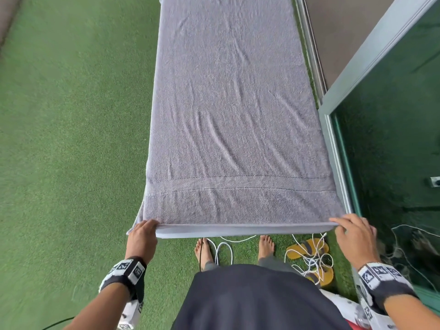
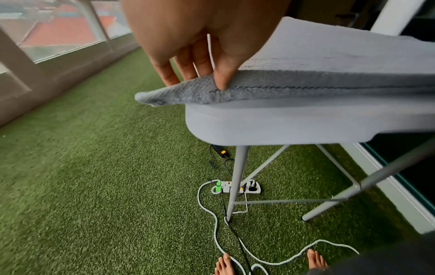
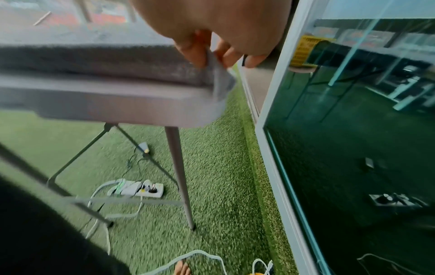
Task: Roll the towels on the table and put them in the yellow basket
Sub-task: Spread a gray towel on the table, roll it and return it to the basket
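Note:
A long grey towel (image 1: 233,110) lies spread flat over the narrow grey table (image 1: 214,233) and covers nearly all of its top. My left hand (image 1: 148,225) pinches the towel's near left corner at the table edge. In the left wrist view the thumb (image 2: 221,80) presses on the hem of the towel (image 2: 306,83), with the other fingers behind it. My right hand (image 1: 338,223) pinches the near right corner. In the blurred right wrist view the towel corner (image 3: 220,78) hangs from my right hand (image 3: 212,57). No yellow basket is in view.
A glass door (image 1: 392,120) in a pale frame stands close along the table's right side. Green turf (image 1: 71,139) covers the floor. White cables (image 1: 223,250), yellow sandals (image 1: 307,250) and my bare feet lie below the table edge. A power strip (image 2: 235,187) sits by the table leg (image 2: 237,176).

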